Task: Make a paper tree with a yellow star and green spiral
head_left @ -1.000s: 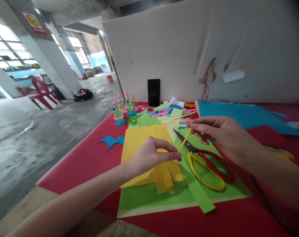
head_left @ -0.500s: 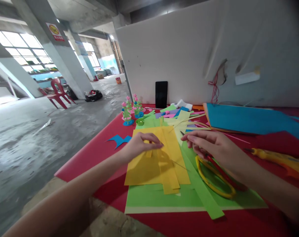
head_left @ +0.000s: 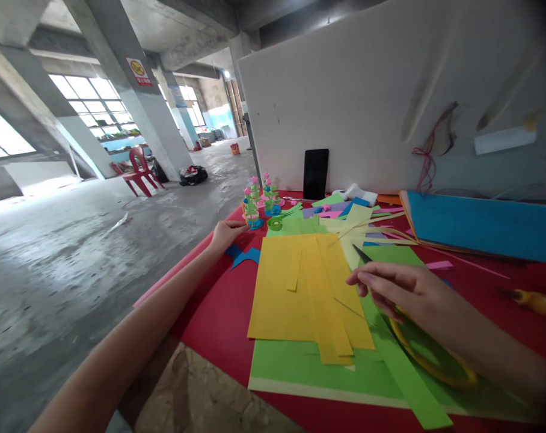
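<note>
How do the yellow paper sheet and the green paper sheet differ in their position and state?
The yellow paper sheet lies on top; the green paper sheet lies underneath, showing mainly at its near edge. Loose yellow strips lie on the yellow sheet, while a long green strip crosses the green one. Both lie flat on the red table.

Your left hand (head_left: 225, 231) is far out by the little paper trees (head_left: 259, 201); your right hand (head_left: 401, 291) rests over the scissors (head_left: 417, 343).

Paper flower model (head_left: 251, 211) — green, pink-topped, upright at table edge.
</note>
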Demonstrator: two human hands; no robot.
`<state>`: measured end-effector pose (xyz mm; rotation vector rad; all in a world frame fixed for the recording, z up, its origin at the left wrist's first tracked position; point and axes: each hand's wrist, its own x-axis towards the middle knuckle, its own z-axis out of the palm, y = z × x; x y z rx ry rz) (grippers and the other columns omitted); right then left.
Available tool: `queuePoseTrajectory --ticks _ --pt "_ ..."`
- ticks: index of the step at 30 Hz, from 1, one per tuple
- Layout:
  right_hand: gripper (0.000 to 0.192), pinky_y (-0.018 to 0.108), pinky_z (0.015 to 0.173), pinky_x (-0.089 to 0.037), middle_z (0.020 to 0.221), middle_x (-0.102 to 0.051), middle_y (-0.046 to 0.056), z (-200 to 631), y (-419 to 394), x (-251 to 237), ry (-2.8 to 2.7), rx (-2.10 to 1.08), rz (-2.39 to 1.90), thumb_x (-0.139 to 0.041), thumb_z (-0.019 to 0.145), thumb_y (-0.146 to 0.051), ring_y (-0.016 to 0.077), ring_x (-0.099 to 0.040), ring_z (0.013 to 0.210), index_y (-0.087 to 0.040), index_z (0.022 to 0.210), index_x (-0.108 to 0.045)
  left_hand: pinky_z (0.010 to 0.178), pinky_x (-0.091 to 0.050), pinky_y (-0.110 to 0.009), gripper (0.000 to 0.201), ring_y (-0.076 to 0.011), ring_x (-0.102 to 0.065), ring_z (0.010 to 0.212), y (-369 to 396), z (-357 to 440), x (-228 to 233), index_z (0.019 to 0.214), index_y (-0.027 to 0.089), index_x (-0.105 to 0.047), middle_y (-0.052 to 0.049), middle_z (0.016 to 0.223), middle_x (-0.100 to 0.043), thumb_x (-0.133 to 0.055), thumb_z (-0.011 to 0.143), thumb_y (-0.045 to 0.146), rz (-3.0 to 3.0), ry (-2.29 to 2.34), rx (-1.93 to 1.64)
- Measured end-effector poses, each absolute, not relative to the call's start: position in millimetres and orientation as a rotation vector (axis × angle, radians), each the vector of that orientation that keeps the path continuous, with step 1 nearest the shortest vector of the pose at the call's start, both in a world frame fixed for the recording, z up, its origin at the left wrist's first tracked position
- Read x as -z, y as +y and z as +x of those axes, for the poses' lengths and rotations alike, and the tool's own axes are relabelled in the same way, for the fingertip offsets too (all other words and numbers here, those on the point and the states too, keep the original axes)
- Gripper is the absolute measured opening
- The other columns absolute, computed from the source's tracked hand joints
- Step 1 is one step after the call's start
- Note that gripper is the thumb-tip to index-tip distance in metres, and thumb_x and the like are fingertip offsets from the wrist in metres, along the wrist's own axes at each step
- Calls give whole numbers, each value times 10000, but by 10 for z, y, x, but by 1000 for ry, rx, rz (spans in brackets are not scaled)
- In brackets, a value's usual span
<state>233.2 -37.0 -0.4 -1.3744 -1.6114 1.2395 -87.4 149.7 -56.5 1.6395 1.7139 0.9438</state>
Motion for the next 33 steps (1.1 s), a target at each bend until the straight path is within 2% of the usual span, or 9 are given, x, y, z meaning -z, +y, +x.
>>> queuePoseTrajectory --ticks 10,13,22,25,27,29,33 --pt "319 247 431 -274 729 -544 14 2358 -364 37 -1588 -1209 -1418 -466 800 -519 95 -375 498 -250 837 -632 778 -485 -384 307 -220 -555 950 1524 -910 618 1087 136 -532 -68 1117 -545 -501 831 303 1658 1701 -885" --pt "293 244 444 -294 772 -574 18 2357 -368 10 -1576 -1215 -1427 -484 795 -509 99 -394 515 -262 848 -634 780 -484 -385 304 -215 -555 950 1520 -905 618 1090 139 -530 -71 1118 -544 -497 834 301 1682 1694 -872" --pt "321 250 428 -302 768 -592 44 2337 -364 -3 -1586 -1178 -1417 -487 791 -506 100 -405 490 -228 819 -644 779 -484 -383 304 -220 -554 951 1468 -856 536 1085 139 -534 -67 1119 -544 -499 832 303 1639 1664 -915" --pt "344 253 431 -316 746 -597 43 2371 -359 8 -1616 -1129 -1487 -475 787 -528 113 -434 504 -236 848 -647 786 -482 -390 305 -218 -555 951 1362 -696 427 1088 136 -529 -71 1112 -545 -494 836 303 1610 1585 -970" --pt "342 254 437 -337 801 -622 50 2386 -367 -11 -1648 -1067 -1549 -489 772 -539 139 -491 559 -249 862 -646 788 -481 -395 304 -207 -558 948 1213 -502 329 1095 136 -521 -78 1107 -547 -492 839 297 1602 1473 -1004" --pt "305 250 479 -390 870 -643 42 2379 -389 -55 -1672 -989 -1555 -515 757 -532 177 -552 679 -272 843 -650 817 -466 -385 276 -199 -563 956 983 -262 219 998 123 -590 -76 1056 -601 -549 799 311 1597 1322 -1018" --pt "193 227 594 -458 905 -651 -5 2308 -457 -162 -1696 -810 -1421 -561 743 -483 192 -562 851 -318 766 -657 808 -461 -269 158 -172 -611 887 364 174 3 755 196 -712 -28 870 -702 -653 688 326 1552 1028 -905"
